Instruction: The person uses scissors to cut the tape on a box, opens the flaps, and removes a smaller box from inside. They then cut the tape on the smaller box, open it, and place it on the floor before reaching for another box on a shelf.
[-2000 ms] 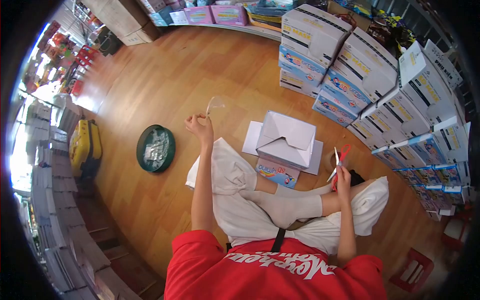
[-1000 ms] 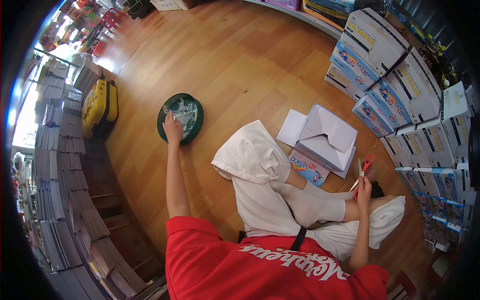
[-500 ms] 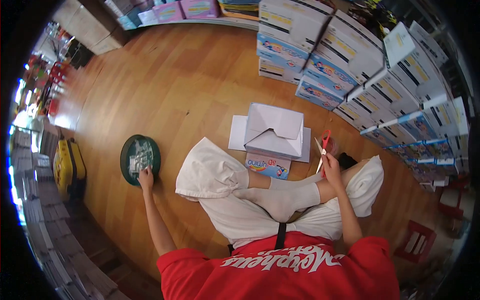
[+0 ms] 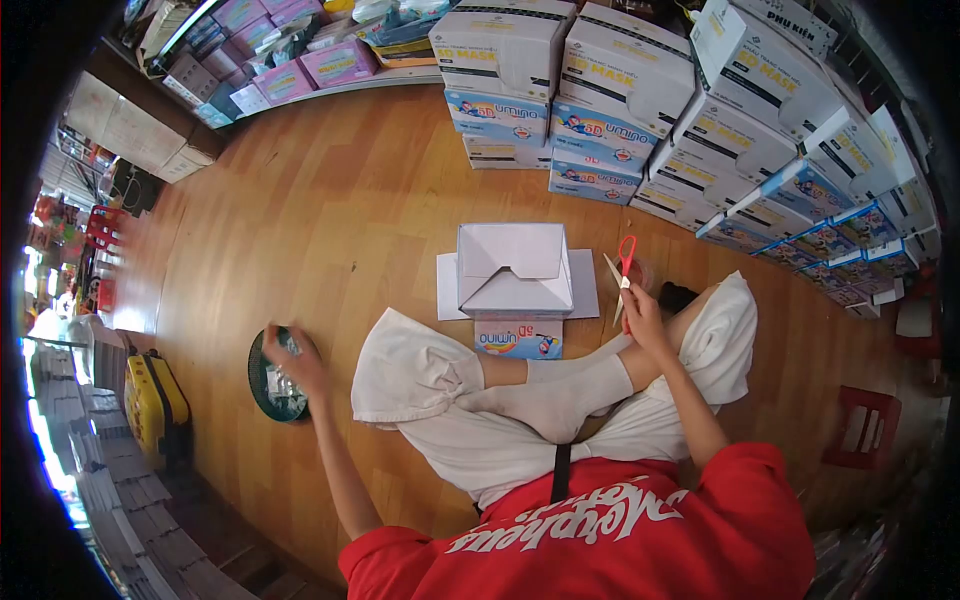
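My left hand (image 4: pixel 302 364) hovers over the near edge of a round dark green basket (image 4: pixel 256 392), its fingers apart and slightly blurred, with no held thing visible. Clear plastic packaging (image 4: pixel 284 392) lies inside the basket, partly covered by the hand. Near my knee, my right hand (image 4: pixel 643 314) grips red-handled scissors (image 4: pixel 627 256) with the blades spread. In front of my crossed legs stands a white cardboard box (image 4: pixel 514 268), its upper flaps folded over. Its lower flaps lie spread on the floor, including a printed blue one (image 4: pixel 518 340).
Stacked mask cartons (image 4: pixel 625 75) rise at the back right. Pink packages (image 4: pixel 338 62) fill a low shelf at the back. A yellow suitcase (image 4: pixel 155 405) stands left, near piled grey stacks (image 4: pixel 120 490). A red plastic stool (image 4: pixel 862 428) is at the right.
My left hand has lifted off the plastic packaging in the basket, and its fingers have spread. The view has shifted. My right hand still holds the scissors beside the box.
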### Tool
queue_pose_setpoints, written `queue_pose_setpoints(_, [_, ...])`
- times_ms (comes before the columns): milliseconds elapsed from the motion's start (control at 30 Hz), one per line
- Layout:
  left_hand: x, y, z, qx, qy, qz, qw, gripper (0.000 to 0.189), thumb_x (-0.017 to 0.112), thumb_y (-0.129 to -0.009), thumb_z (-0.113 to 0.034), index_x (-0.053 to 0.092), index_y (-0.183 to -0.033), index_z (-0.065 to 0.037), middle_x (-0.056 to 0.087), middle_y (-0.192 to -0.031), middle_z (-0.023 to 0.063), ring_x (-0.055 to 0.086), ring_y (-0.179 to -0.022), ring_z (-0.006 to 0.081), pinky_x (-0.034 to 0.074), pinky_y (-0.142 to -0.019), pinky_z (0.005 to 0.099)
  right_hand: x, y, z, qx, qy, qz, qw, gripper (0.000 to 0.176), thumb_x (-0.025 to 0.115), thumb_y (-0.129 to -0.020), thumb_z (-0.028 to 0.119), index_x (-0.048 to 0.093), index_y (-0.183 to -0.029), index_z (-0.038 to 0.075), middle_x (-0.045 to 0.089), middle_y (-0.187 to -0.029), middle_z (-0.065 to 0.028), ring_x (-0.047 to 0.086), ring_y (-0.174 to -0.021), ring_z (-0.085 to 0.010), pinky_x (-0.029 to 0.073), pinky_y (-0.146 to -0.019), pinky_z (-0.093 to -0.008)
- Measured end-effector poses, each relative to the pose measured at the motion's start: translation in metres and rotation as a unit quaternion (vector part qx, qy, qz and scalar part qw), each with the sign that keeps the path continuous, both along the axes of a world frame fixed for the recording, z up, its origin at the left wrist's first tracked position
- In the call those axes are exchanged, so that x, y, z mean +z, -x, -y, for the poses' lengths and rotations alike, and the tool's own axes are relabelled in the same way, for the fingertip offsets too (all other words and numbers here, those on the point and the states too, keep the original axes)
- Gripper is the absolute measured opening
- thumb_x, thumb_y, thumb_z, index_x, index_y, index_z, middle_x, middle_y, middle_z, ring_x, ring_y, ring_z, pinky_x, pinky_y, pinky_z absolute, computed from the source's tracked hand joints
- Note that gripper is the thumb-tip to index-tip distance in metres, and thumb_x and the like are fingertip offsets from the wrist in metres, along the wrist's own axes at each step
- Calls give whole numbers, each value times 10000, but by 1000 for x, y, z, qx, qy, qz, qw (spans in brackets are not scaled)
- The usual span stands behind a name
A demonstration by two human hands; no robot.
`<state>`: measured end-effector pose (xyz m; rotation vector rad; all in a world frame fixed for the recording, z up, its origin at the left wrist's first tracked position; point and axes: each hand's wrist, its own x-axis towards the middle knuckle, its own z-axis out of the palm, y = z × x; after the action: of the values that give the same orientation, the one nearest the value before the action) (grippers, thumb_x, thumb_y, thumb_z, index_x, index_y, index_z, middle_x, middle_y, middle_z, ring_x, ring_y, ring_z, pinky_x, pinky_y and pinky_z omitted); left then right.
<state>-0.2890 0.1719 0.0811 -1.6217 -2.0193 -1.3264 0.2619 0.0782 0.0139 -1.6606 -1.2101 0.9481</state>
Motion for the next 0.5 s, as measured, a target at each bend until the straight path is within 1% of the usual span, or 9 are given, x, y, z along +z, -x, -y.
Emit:
queue_pose_setpoints(33, [13,-40,-8,-46,46,12,998,471,679,-875,-171,471,-1219,73,522,-1197,223,492,-1144,334,372,-993,405,-2,0,-2,-1,-11,12,1000,239,464,-1003,218,517,-858,35,469,-470,-40,476,-372,-113,332,-368,-281])
queue_pose_setpoints(67, [28,-80,-16,-142,72,41,986,532,737,-820,-174,478,-1237,33,515,-1230,202,475,-1179,336,367,-1009,415,-3,0,-4,-2,-24,24,999,236,465,-1003,217,518,-863,35,470,-470,-44,482,-376,-115,337,-371,-284])
queue_pose_setpoints(133, [32,-145,-32,-308,104,15,946,662,804,-731,-184,475,-1279,-14,502,-1275,196,451,-1217,365,345,-1035,445,-2,-1,-4,-3,-21,15,1000,229,467,-1002,212,520,-869,33,474,-471,-47,492,-387,-118,349,-379,-286])
queue_pose_setpoints(167, [18,-171,-47,-401,89,-45,911,768,814,-703,-252,429,-1321,-11,457,-1331,201,406,-1261,381,324,-1039,491,-2,-2,-1,-5,-19,11,1000,225,468,-1001,209,521,-872,32,475,-471,-48,497,-393,-119,355,-383,-286])
queue_pose_setpoints(200, [23,-201,-53,-438,121,-84,887,807,813,-688,-255,404,-1347,-32,444,-1345,197,401,-1266,381,305,-1057,496,-1,-3,1,-8,-17,7,1000,223,468,-1001,207,522,-874,32,477,-473,-48,497,-394,-120,357,-386,-287])
queue_pose_setpoints(267, [22,-246,-61,-490,150,-177,840,867,805,-661,-275,372,-1382,-65,428,-1362,197,390,-1276,386,276,-1077,519,1,-3,4,-14,-14,1,1000,220,468,-1001,203,523,-878,30,481,-476,-47,498,-396,-121,360,-390,-289])
queue_pose_setpoints(333, [-2,-273,-73,-520,143,-285,792,906,791,-635,-309,360,-1401,-90,421,-1371,203,380,-1286,395,255,-1082,556,2,-3,7,-12,-17,-3,1000,222,467,-1001,204,523,-877,29,484,-477,-47,492,-392,-123,361,-391,-294])
queue_pose_setpoints(433, [-13,-291,-82,-509,271,-307,757,918,760,-631,-293,337,-1423,-107,430,-1366,197,392,-1279,390,251,-1079,584,5,-3,8,-8,-29,-6,1000,230,470,-1000,208,519,-870,25,489,-485,-53,492,-395,-133,362,-396,-309])
queue_pose_setpoints(500, [-11,-290,-85,-526,250,-307,753,916,753,-640,-300,332,-1429,-101,451,-1348,198,411,-1262,391,267,-1076,571,3,-2,8,3,-46,-5,999,232,471,-999,208,515,-866,23,491,-490,-61,497,-400,-140,363,-401,-314])
